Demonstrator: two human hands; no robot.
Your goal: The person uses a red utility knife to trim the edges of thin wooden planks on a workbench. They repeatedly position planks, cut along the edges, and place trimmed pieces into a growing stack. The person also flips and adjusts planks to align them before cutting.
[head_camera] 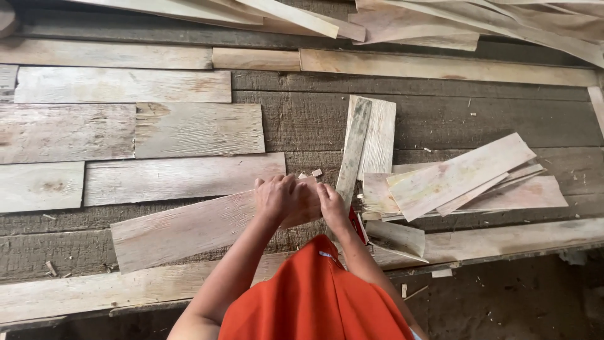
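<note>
Both hands press down at the right end of a thin wood sheet (201, 223) lying flat on the dark table (440, 119), left hand (277, 198) flat and open, right hand (330, 204) curled on a narrow strip (352, 151), as if keeping both steady

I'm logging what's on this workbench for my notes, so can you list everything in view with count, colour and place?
Large veneer sheet: one, pale pinkish wood, lying slanted at centre, under both hands.
Narrow strip: one, grey-brown, standing slanted just right of the hands, over a pale sheet.
Laid veneer sheets: several, pale wood, in rows across the left of the table.
Loose veneer pile: several overlapping pieces, pale with faint green and pink stains, at right.
Stacked veneer: many thin sheets, pale, along the top edge.
Table: one, dark grey rough planks.
Red object: one, small, by the right wrist; kind unclear.
Orange garment: one, bottom centre.
Left hand: on the large sheet's end.
Right hand: beside it, at the sheet's edge.
</note>
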